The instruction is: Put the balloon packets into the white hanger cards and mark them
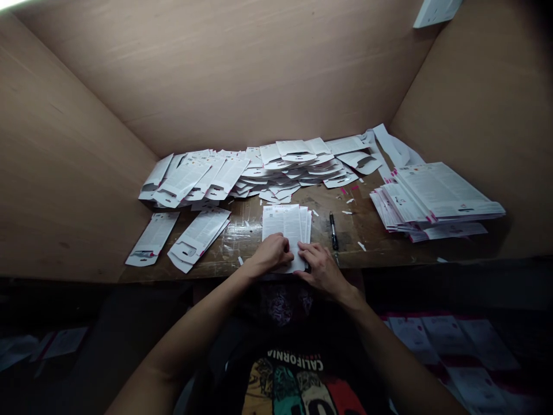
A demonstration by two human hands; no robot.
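A small stack of white printed cards point(286, 226) lies at the front middle of the wooden table point(371, 242). My left hand point(272, 252) rests on its near left corner with the fingers curled and pinching the card edge. My right hand point(318, 266) presses on the near right corner, fingers bent on the cards. Both hands touch the same stack, close together.
A long heap of similar white cards point(259, 170) runs along the back of the table. Flat printed sheets point(436, 199) are stacked at the right. Two small card piles point(190, 237) lie front left. A black pen point(333, 230) lies right of the stack. Brown board walls enclose the table.
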